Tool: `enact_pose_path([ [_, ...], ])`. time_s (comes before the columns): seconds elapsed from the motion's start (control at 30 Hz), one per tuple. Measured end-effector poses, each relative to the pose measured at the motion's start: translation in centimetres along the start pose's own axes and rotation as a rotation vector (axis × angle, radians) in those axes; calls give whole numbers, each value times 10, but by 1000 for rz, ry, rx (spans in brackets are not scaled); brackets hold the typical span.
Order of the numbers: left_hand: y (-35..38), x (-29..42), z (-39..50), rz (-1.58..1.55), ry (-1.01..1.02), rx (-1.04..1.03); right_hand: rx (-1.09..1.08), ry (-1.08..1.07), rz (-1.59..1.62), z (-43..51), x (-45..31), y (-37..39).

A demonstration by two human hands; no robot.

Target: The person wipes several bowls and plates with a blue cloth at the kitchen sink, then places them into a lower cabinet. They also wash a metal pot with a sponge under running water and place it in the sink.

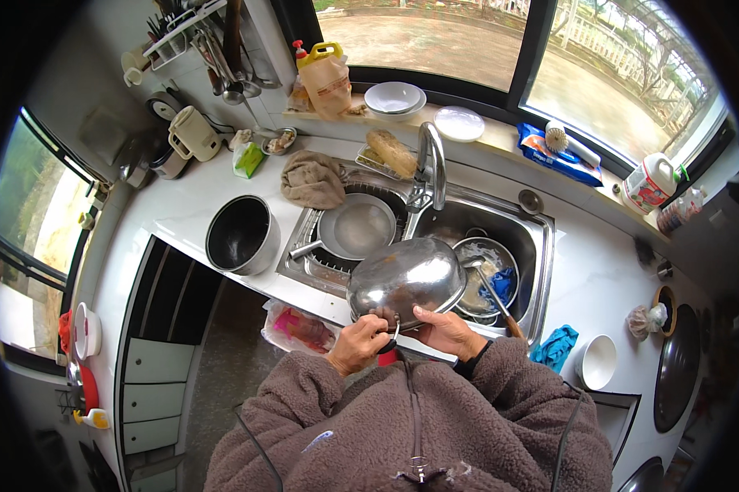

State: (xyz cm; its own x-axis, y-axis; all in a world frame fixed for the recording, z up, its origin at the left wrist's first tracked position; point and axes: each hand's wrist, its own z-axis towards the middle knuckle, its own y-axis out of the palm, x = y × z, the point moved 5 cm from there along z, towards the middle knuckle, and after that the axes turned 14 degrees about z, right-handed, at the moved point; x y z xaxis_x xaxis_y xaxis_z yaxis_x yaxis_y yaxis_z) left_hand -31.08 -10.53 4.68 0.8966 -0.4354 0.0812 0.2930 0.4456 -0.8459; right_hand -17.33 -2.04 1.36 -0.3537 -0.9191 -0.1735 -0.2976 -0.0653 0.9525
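A shiny stainless-steel pot [400, 277] is tilted on its side above the front of the sink, its outer wall and base towards me. My left hand [360, 344] grips the small loop handle [396, 325] on its near side. The rim is held by my right hand [449, 335], thumb on the outside and fingers hidden beneath. Just right of the pot, a metal pan [477, 252] sits in the right basin with cloudy, sudsy water and a blue cloth [502, 286]. A ladle with a wooden handle [516, 326] leans across that pan. The pot's inside is hidden.
A frying pan [357, 226] rests over the left basin's rack, below a brown cloth [313, 178]. The faucet [431, 160] rises behind the pot. A deep pot [243, 234] stands left; a teal cloth [554, 349] and white bowl [596, 363] lie right. Bowls [395, 98] line the sill.
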Motion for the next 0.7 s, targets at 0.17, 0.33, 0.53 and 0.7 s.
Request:
enact_pose_path([
  [0.17,6,5,-2,-47,126,-34,91,-5,33,-11,8,-14],
  [0.33,8,0,-4,-116,81,-49,44,-45,21,-10,8,-11],
  [0.53,4,-8,-8,-110,37,-16,79,-40,1,-4,12,-3],
  [0.7,-9,-21,-9,-32,-166,114,47,-93,-61,16,11,12],
])
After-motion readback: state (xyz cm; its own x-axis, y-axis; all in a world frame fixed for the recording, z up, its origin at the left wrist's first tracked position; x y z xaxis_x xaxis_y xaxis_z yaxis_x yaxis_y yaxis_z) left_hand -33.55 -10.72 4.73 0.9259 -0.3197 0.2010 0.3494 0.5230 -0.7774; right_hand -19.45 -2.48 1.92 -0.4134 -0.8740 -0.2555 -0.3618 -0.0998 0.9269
